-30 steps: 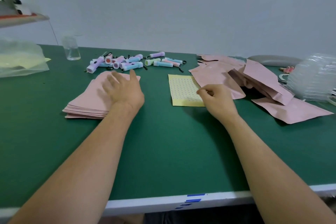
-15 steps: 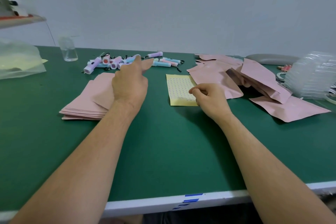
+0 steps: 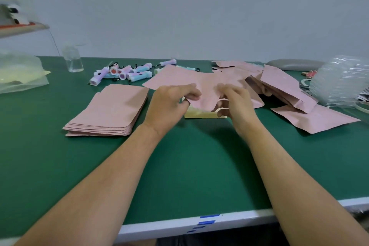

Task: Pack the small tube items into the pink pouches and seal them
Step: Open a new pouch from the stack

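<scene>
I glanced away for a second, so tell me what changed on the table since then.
The left hand lifted one pink pouch off the stack and brought it rightward to the middle; the right hand left the yellow sheet and now grips that pouch too, above the sheet. Stack, tube items and loose pouches stayed put.

Both arms are showing bare: the left forearm (image 3: 111, 175) and the right forearm (image 3: 295, 175) are appearing uncovered along their whole visible length, slim and smooth, up to the wrists. The left grip (image 3: 169, 104) and the right grip (image 3: 236, 106) are showing bare too, the right one's fingers blurring. Under the near rim of the table (image 3: 179, 225) a dark patch (image 3: 219, 239) is showing, possibly clothing; it is too dim to tell.
</scene>
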{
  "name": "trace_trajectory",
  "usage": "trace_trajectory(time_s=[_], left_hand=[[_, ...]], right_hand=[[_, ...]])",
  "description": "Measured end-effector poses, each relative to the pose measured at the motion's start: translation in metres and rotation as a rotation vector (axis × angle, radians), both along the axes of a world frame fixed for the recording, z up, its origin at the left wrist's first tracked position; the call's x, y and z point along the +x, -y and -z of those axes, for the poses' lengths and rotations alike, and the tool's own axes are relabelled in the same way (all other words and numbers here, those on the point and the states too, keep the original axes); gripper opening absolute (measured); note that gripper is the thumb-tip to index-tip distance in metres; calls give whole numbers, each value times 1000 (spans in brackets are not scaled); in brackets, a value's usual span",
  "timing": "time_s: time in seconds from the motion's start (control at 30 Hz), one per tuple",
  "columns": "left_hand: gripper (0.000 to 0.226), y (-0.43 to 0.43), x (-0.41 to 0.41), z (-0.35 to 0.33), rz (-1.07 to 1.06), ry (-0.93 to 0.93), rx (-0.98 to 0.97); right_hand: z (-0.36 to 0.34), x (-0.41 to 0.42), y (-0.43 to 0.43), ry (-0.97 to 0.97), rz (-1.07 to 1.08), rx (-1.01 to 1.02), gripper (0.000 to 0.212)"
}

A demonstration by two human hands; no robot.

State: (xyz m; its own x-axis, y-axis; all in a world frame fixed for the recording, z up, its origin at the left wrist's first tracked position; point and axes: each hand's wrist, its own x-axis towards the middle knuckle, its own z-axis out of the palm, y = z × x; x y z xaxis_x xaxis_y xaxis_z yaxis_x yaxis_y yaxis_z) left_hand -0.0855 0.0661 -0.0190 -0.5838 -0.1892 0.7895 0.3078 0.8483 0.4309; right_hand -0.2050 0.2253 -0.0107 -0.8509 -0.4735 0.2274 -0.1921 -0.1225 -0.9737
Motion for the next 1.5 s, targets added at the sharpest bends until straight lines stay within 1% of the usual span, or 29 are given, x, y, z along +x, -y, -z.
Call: trace_trajectory(time_s=[0.03, 0.1, 0.2, 0.27, 0.33, 0.43, 0.5, 0.53, 0.57, 0.67, 0.7, 0.77, 0.83, 0.93, 1.07, 1.23, 1.3, 1.43, 1.5], left_hand=[[50, 1, 0, 0, -8, 5, 9], [55, 4, -1, -1, -75, 50, -11], [71, 6, -2, 0, -226, 159, -76], [74, 5, -2, 0, -239, 153, -63], [67, 3, -1, -1, -212, 125, -48], [49, -3, 3, -4, -153, 128, -92], [41, -10, 2, -6, -164, 152, -149], [38, -13, 2, -7, -154, 166, -143], [36, -15, 1, -8, -122, 187, -104], [27, -22, 0, -10, 30, 289, 118], [24, -24, 0, -10, 75, 296, 176], [19, -26, -2, -9, 145, 267, 264], [18, -24, -4, -8, 187, 254, 327], [20, -22, -6, -6, 241, 286, 343], [18, -21, -3, -6, 315, 316, 402], [13, -19, -5, -3, 301, 342, 402], [15, -16, -6, -5, 335, 368, 452], [28, -9, -4, -7, 445, 496, 558], [29, -8, -2, -9, 474, 524, 583]], right_hand=[[1, 0, 0, -34, 15, 36, 25], [2, 0, 0, -69, 18, 70, 31], [1, 0, -1, -79, 0, 2, 31], [0, 0, -1, -109, 32, -44, 34], [1, 1, 0, -210, 100, -51, 34], [2, 2, 0, -438, 236, -10, 33], [2, 3, 0, -519, 304, -20, 28], [2, 5, 1, -534, 318, -35, 24], [1, 7, 2, -548, 324, -47, 22], [1, 13, 5, -649, 317, -42, 21], [0, 14, 7, -675, 307, -35, 22], [0, 13, 9, -662, 281, -14, 24], [1, 11, 9, -608, 245, 1, 25], [1, 12, 8, -563, 165, -17, 26], [1, 15, 4, -590, 137, -54, 30], [2, 17, 5, -582, 111, 4, 33], [2, 15, 7, -584, 130, -1, 32], [3, 13, 8, -627, 184, -8, 33], [2, 13, 9, -639, 187, -14, 33]])
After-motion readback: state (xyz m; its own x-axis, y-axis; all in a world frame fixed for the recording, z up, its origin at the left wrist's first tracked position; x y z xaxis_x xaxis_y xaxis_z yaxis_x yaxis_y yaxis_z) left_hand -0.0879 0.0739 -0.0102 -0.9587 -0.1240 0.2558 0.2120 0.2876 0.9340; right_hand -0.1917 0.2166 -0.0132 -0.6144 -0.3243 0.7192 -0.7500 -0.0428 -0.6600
